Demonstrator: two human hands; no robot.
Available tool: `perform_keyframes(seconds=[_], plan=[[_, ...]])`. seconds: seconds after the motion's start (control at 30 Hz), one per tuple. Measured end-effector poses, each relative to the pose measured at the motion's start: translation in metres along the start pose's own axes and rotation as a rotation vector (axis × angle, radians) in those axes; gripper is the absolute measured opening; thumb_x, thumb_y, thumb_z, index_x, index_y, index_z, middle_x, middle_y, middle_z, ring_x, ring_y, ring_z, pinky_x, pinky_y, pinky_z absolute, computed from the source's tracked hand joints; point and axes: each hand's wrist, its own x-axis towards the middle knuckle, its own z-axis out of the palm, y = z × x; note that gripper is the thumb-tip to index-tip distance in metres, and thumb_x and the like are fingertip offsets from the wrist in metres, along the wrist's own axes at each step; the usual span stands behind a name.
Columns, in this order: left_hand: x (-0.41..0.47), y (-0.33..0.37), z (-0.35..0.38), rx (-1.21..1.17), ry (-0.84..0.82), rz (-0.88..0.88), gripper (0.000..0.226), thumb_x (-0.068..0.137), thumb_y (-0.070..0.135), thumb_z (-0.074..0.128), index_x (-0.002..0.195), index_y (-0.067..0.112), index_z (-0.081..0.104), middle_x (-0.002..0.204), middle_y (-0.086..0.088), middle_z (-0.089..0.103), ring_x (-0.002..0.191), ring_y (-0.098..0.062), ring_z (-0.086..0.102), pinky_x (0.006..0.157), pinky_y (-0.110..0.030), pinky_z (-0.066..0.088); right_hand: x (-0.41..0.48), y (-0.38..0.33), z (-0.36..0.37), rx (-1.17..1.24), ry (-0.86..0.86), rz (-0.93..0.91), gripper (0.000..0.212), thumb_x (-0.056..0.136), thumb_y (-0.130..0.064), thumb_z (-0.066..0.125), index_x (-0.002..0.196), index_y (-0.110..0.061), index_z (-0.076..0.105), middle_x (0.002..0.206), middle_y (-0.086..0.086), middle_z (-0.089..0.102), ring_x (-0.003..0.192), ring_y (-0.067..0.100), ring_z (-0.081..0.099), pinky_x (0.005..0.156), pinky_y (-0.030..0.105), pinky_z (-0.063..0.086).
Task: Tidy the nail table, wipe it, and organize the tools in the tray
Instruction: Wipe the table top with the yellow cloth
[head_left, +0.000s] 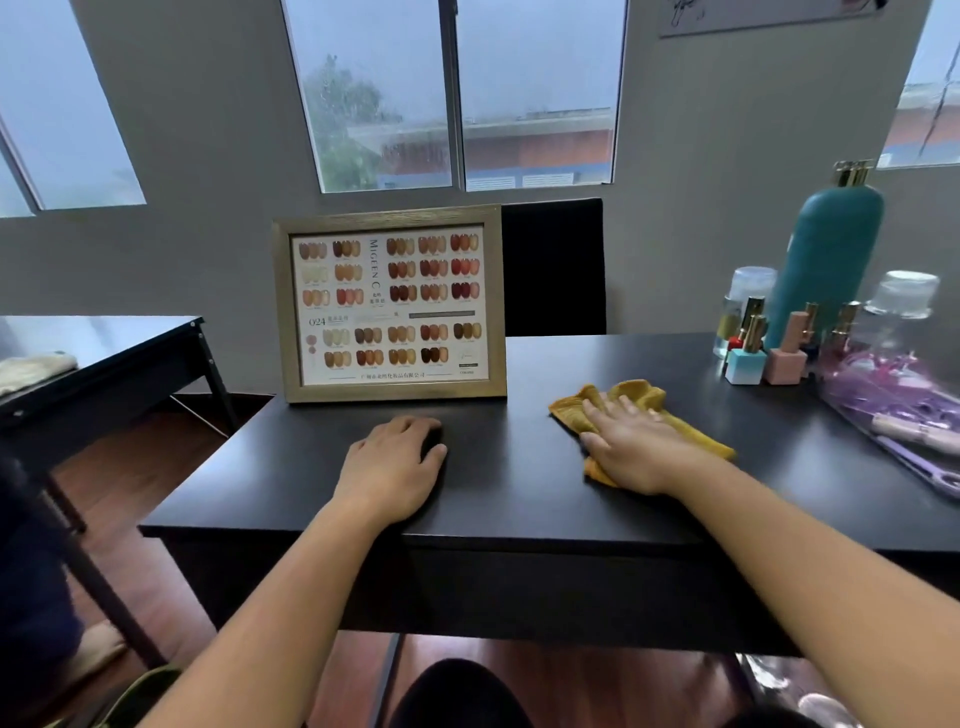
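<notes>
On the black nail table (519, 499), right of center, a mustard-yellow cloth (631, 400) lies bunched under the right hand (631, 441), fingers spread flat & pressing it down, not gripping. Left hand (397, 462) rests palm-down on bare tabletop w/ fingers loosely curled, holding nothing. Far left: framed nail color chart (389, 304), upright. Far right: teal bottle (826, 260), polish bottles (763, 358), two clear jars (904, 306). Right edge: clear tray (893, 405) w/ purple & pink tools.
</notes>
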Motion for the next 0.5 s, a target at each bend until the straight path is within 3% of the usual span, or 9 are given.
perform_keyframes(seconds=[0.2,0.3,0.5], plan=[[0.000,0.001,0.001,0.009,-0.004,-0.014,0.043,0.095,0.043,0.035,0.135,0.031,0.040,0.143,0.005,0.040,0.131,-0.019,0.035,0.105,-0.038,0.029,-0.010,-0.073,0.017,0.001,0.001,-0.248,0.058,0.101,-0.040,0.019,0.152,-0.020,0.000,0.160,0.002,-0.008,0.147,0.021,-0.007,0.118,0.041,-0.001],[-0.001,0.000,0.001,0.001,-0.012,-0.012,0.043,0.095,0.043,0.035,0.135,0.032,0.040,0.143,0.005,0.040,0.132,-0.018,0.035,0.105,-0.038,0.030,-0.033,-0.071,0.022,-0.008,0.002,-0.363,0.058,0.101,-0.040,0.019,0.152,-0.023,-0.001,0.160,-0.002,-0.008,0.147,0.017,-0.007,0.119,0.038,-0.002],[-0.001,-0.002,0.000,-0.004,-0.017,0.001,0.043,0.095,0.043,0.035,0.136,0.033,0.038,0.144,0.006,0.039,0.132,-0.017,0.035,0.105,-0.038,0.029,-0.055,0.005,0.016,-0.002,0.026,-0.256,0.055,0.101,-0.038,0.022,0.151,-0.029,0.001,0.159,-0.011,-0.008,0.146,0.010,-0.007,0.117,0.031,-0.003]])
